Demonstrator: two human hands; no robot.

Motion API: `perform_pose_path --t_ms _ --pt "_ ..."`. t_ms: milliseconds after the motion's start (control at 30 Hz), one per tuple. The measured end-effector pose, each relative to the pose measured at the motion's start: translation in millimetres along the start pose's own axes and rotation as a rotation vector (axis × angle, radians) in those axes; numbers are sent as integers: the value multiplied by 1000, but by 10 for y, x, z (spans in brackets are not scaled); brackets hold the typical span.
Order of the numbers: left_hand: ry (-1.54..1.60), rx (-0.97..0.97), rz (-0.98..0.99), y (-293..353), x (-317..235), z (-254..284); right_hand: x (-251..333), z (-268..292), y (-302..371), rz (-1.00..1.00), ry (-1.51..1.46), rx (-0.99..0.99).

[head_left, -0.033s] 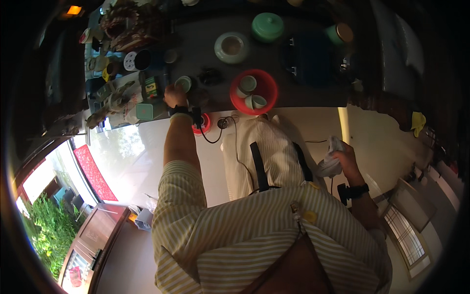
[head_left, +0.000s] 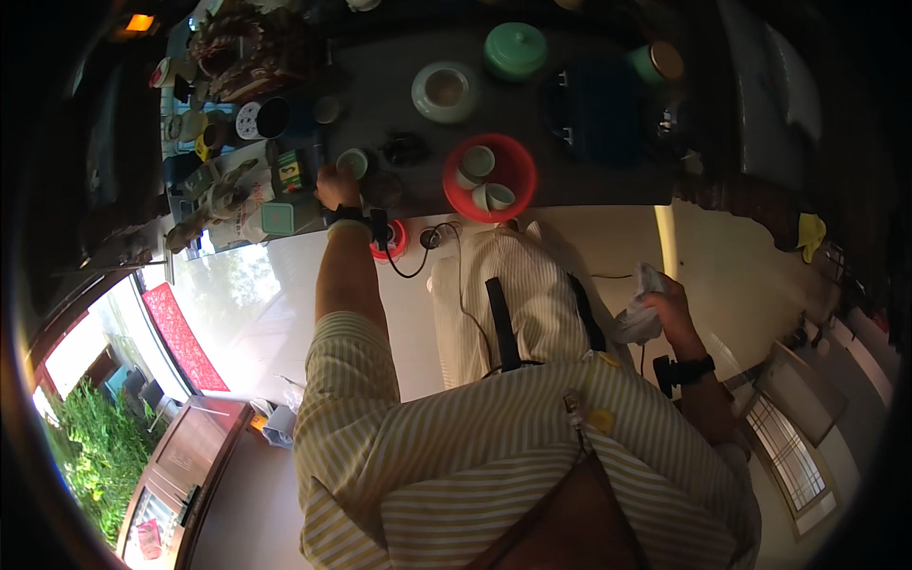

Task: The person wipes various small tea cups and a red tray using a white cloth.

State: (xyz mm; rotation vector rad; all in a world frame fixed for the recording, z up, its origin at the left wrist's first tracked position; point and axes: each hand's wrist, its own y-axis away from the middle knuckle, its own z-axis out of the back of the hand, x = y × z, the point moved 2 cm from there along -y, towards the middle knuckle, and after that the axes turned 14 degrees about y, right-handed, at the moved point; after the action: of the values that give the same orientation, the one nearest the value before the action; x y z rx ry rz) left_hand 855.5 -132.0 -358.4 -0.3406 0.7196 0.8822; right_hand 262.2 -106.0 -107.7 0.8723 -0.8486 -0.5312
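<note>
Cloth [head_left: 639, 313], bunched perhaps to fit one palm, sits at the view's three o'clock in the right hand [head_left: 672, 305], its fingers closed around it, apart from the tabletop [head_left: 389, 90]. The left hand [head_left: 337, 187] reaches to ten o'clock, a pale cup [head_left: 352, 163] just beside it at its one o'clock; I cannot tell whether those fingers grip anything. Near twelve, a red basin [head_left: 515, 167] likely keeps its cups [head_left: 477, 164] together.

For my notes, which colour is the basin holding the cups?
The basin is red; the head view shows it best.
</note>
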Motion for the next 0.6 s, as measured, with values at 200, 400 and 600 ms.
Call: perform_pose_path --t_ms 200,400,600 --pt "-123 -152 -221 194 -210 70 -107 -67 -135 44 7 8" --pt "204 537 -553 1663 -1238 -227 -97 -169 -297 76 44 12" --pt "-292 855 -942 2035 -1693 -722 14 -194 -202 100 21 17"
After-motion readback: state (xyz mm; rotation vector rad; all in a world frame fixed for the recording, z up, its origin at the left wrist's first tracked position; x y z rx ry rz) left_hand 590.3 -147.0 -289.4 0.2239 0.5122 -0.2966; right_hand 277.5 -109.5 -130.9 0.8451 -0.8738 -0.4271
